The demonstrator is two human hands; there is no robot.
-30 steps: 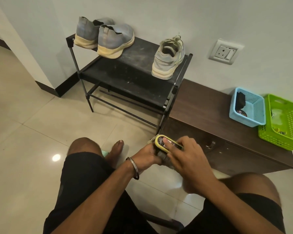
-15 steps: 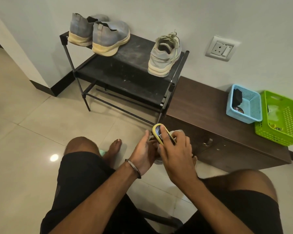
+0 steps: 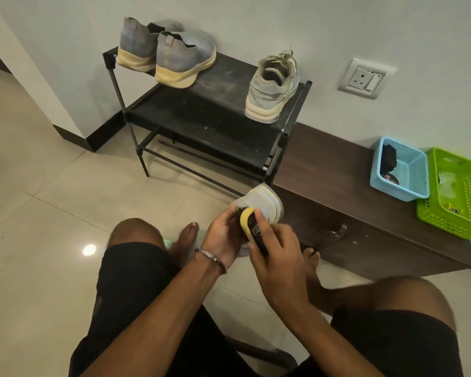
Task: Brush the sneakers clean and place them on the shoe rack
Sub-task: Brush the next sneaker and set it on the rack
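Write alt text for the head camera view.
A seated person's left hand holds a pale sneaker while the right hand works a yellow brush against it. Ahead, a black shoe rack carries three sneakers, beside a low brown cabinet with two baskets.

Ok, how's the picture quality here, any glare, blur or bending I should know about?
Head view: a round glare spot on the floor tiles; wide-angle bending tilts the shoe rack and walls; the right hand and brush look slightly motion-blurred against the sneaker, which the left hand holds; lighting is soft and even.
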